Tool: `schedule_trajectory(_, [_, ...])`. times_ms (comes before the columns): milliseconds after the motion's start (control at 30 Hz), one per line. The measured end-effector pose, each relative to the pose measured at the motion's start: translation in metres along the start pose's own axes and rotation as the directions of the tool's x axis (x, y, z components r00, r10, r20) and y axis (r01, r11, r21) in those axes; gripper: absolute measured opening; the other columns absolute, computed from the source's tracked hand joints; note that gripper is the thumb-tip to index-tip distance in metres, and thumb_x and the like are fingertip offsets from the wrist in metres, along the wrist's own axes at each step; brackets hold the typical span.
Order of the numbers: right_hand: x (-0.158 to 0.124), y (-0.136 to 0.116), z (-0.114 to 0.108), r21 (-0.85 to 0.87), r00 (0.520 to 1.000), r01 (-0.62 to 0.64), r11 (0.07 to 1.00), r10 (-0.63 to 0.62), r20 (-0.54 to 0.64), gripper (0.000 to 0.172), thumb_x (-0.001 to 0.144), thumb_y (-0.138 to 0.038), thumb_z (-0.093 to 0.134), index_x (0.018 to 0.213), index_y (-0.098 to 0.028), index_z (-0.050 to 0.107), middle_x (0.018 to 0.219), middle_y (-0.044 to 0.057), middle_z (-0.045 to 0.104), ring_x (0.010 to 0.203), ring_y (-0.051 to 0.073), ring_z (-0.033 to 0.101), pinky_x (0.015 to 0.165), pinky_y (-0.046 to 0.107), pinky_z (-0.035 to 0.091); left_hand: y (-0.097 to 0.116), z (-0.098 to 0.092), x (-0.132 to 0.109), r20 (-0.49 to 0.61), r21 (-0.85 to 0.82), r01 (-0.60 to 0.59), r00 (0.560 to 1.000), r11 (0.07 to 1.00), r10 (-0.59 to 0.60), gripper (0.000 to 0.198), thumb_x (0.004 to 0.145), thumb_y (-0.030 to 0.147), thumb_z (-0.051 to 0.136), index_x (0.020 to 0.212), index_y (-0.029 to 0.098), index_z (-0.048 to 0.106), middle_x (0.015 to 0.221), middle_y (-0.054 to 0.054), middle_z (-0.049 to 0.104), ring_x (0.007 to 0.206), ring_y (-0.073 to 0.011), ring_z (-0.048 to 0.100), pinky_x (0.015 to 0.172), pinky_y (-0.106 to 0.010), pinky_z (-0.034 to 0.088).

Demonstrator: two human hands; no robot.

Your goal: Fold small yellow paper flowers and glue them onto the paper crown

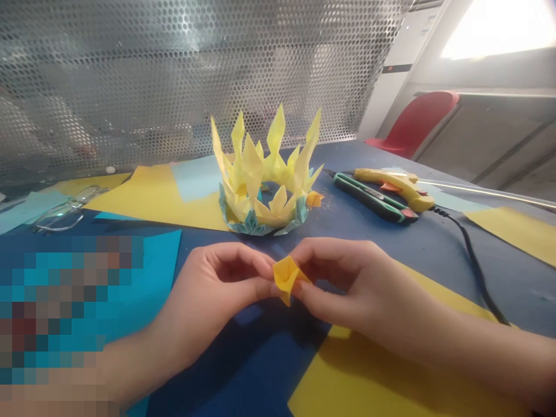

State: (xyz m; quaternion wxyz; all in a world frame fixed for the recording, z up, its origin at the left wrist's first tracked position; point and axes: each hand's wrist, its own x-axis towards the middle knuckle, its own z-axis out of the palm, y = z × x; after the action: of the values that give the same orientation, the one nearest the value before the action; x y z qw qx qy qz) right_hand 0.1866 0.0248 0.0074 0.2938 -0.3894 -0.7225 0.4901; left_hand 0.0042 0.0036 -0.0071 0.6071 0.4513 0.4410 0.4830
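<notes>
Left hand, right hand pinch one yellow fold, probably paper.

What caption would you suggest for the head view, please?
Left hand and right hand pinch a folded yellow paper near a paper crown; glue gun and cutter lie at right.

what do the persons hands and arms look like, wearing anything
Both are bare: the left hand and right hand show no gloves, rings or watch, and the left forearm and right forearm show no sleeves. The left forearm's near end is blurred out.
</notes>
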Motion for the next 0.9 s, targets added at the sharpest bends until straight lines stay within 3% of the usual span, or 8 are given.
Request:
schedule_trajectory(300, [-0.0006,-0.0005,0.0005,-0.101,0.993,0.077,0.992,-0.085,-0.085,0.009,0.071,-0.012,0.059,0.074,-0.018,0.065,0.069,-0.001,0.067,0.063,0.011,0.060,0.057,0.020,0.050,0.0010,0.0042,-0.0070,-0.069,0.110,-0.065,0.995,0.992,0.073,0.014,0.069,0.013,0.079,0.064,0.026,0.078,0.084,0.005,0.079,0.076,-0.0111,0.073,0.071,-0.012,0.057])
schedule_trajectory(467, [0.0006,-0.0030,0.0018,-0.154,0.988,0.062,0.986,-0.082,-0.127,0.005,0.073,-0.018,0.059,0.071,-0.018,0.063,0.066,0.000,0.065,0.061,0.012,0.058,0.057,0.022,0.050,0.0045,0.0060,-0.0054,-0.059,0.183,-0.040,0.997,0.982,0.051,0.011,0.074,0.015,0.076,0.073,0.025,0.080,0.089,0.002,0.080,0.086,-0.0153,0.074,0.075,-0.014,0.057])
schedule_trajectory(667, [0.0026,-0.0073,0.0041,-0.241,0.969,0.074,0.968,-0.126,-0.210,0.007,0.072,-0.017,0.060,0.066,-0.019,0.059,0.061,-0.002,0.061,0.056,0.011,0.054,0.054,0.022,0.048,0.0089,0.0072,-0.0083,0.023,0.229,-0.059,0.998,0.972,0.056,0.020,0.083,0.020,0.068,0.100,0.026,0.077,0.099,0.001,0.079,0.099,-0.0190,0.071,0.087,-0.023,0.056])
schedule_trajectory(800, [0.0034,-0.0072,0.0062,-0.330,0.953,0.111,0.938,-0.195,-0.233,0.008,0.072,-0.014,0.060,0.067,-0.019,0.057,0.062,-0.002,0.061,0.056,0.011,0.055,0.055,0.022,0.048,0.0076,0.0064,-0.0095,0.055,0.179,-0.072,0.996,0.981,0.063,0.026,0.082,0.023,0.070,0.107,0.025,0.075,0.104,0.000,0.078,0.100,-0.0208,0.071,0.089,-0.027,0.056])
schedule_trajectory(900, [0.0050,-0.0047,0.0095,-0.411,0.932,0.159,0.897,-0.275,-0.239,0.010,0.074,-0.013,0.060,0.068,-0.019,0.055,0.061,-0.003,0.059,0.055,0.010,0.054,0.053,0.021,0.046,0.0053,0.0049,-0.0079,0.012,0.178,-0.068,0.998,0.982,0.067,0.026,0.078,0.024,0.074,0.103,0.023,0.077,0.098,-0.001,0.079,0.096,-0.0227,0.072,0.086,-0.028,0.057])
